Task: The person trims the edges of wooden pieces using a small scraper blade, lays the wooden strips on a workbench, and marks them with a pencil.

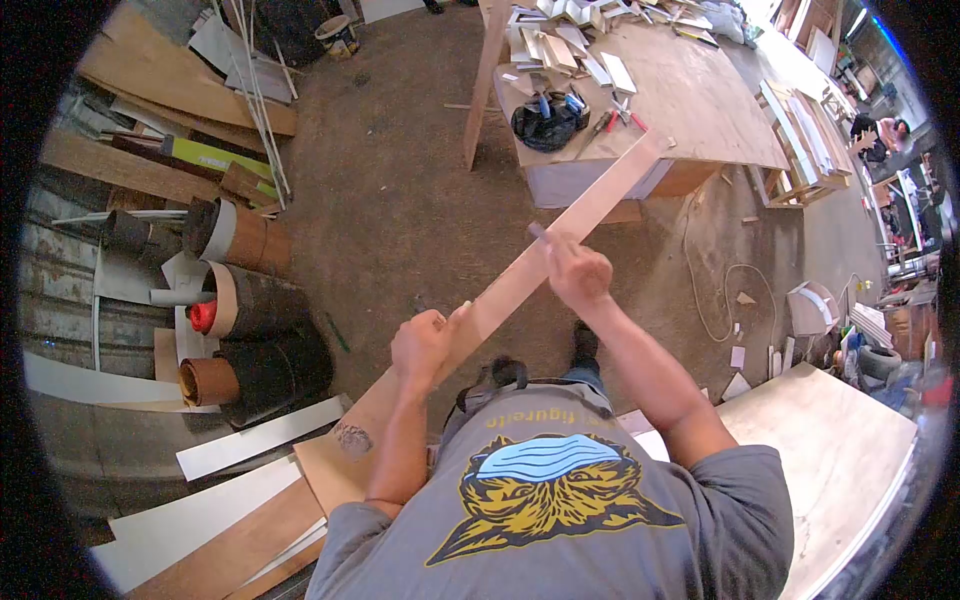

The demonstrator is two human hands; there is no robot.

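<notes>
A long, narrow wooden board (510, 290) slants across in front of my body, its far end by the corner of the workbench (710, 120). My left hand (425, 345) is closed around the board's left edge, with the thumb along its top. Closed in a fist, my right hand (580, 272) is over the board's right edge. From that fist a small greyish-purple piece (539, 232) sticks out; its kind I cannot make out. The board's near end lies partly behind my left forearm.
On the workbench lie wood offcuts (560, 50), a black plastic bag (548, 125) and red-handled pliers (630, 115). Rolls of sheet material (250, 300) and planks stand at left. A cable (715, 335) crosses the floor; a person (880, 135) sits far right.
</notes>
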